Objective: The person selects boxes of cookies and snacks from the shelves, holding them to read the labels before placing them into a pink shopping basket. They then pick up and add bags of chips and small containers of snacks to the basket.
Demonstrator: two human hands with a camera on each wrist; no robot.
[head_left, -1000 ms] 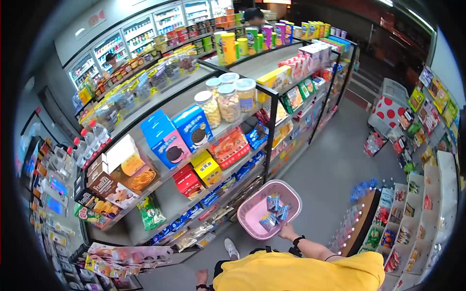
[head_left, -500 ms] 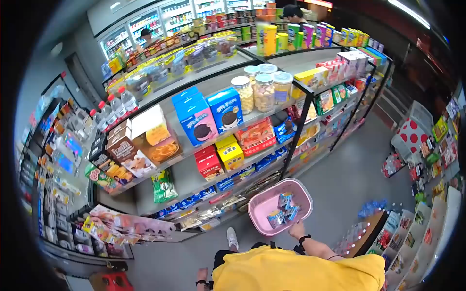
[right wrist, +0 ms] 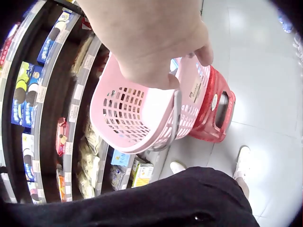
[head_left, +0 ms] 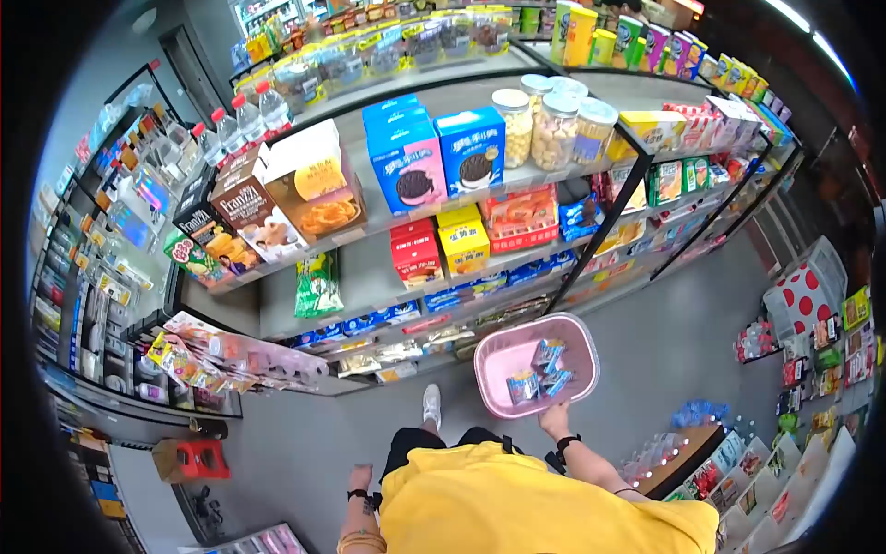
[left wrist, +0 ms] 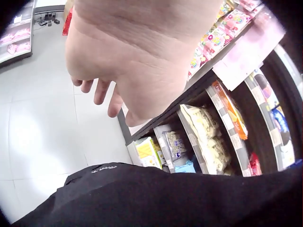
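Note:
My right hand (head_left: 555,422) grips the near rim of a pink plastic shopping basket (head_left: 501,355), its fingers curled over the edge in the right wrist view. The basket (right wrist: 125,106) has slotted walls and a grey handle (right wrist: 177,113) folded down along its side. Several small blue packs (head_left: 524,386) lie inside, near the gripped end. On the other side of my body the left hand (head_left: 360,478) hangs low and holds nothing. In the left wrist view that hand (left wrist: 132,61) has loose fingers above the floor, beside low shelves.
Snack shelves (head_left: 369,226) run across the front, with biscuit boxes (head_left: 406,166) and lidded jars (head_left: 556,129). Bottles (head_left: 655,452) and divided snack bins (head_left: 738,480) stand at the right. A red stool (head_left: 203,459) sits behind at the left. Grey floor (head_left: 646,342) lies beyond the basket.
The head view has swung left and down, so the shelves appear farther right and the red stool is in fuller view. My right hand keeps its grip on the basket; the left stays low.

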